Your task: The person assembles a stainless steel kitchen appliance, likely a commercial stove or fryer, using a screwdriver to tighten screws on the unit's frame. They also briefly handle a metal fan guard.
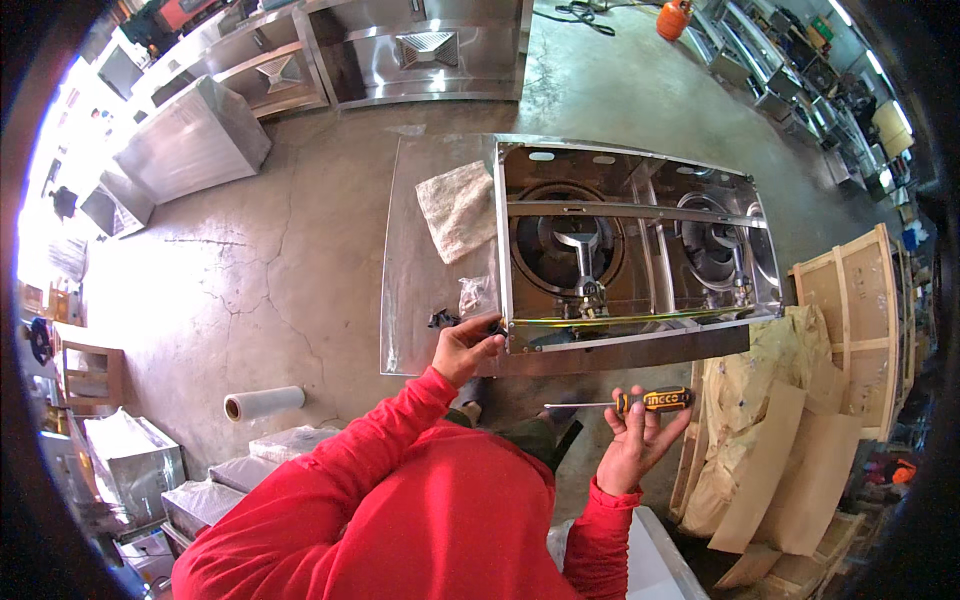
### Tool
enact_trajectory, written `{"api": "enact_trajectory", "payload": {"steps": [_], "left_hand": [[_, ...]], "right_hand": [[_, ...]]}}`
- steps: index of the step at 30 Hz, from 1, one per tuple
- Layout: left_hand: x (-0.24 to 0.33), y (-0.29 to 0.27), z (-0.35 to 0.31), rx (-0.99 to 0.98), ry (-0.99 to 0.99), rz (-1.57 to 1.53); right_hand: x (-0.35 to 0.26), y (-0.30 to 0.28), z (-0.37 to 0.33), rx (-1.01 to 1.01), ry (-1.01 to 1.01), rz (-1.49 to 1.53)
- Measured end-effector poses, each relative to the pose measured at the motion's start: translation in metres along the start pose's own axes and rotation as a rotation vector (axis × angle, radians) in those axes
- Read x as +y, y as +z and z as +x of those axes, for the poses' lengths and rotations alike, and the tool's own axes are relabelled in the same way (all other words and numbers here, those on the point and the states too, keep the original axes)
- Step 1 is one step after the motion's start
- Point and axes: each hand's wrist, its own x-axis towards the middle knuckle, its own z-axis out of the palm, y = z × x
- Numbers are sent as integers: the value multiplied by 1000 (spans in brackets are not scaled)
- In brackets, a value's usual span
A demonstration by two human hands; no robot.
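Observation:
My right hand [635, 438] holds a screwdriver [668, 400] by its black and yellow handle, its thin shaft pointing left. At the near left corner of an upturned metal gas stove [503, 250], my left hand [465, 350] has its fingers bent together. A small dark piece seems to be at those fingertips, too small to make out. The stove's underside lies exposed, with burners [585, 262] and a yellowish pipe [630, 320] along its near side. Left of it on the metal table [410, 300] are a beige cloth [458, 208], a small clear plastic bag [474, 294] and black parts [440, 318].
Wooden crating [850, 320] and brown paper with cardboard [770, 460] stand close on the right. A roll of clear wrap [264, 403] lies on the floor to the left. Steel units [420, 55] line the far side, and an orange gas cylinder [674, 18] stands far off.

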Motion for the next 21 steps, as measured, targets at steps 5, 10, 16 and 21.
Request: {"api": "enact_trajectory", "payload": {"steps": [5, 10, 16, 21], "left_hand": [[3, 0, 2, -18, 62, 254], [-7, 9, -7, 53, -46, 156], [-9, 23, -13, 176, -62, 181], [-9, 32, -13, 210, 12, 233]], "right_hand": [[13, -6, 28, -9, 58, -11], [32, -19, 52, -36, 150, -19], [43, -22, 79, -101, 234, -42], [41, -19, 99, -141, 239, -14]]}}
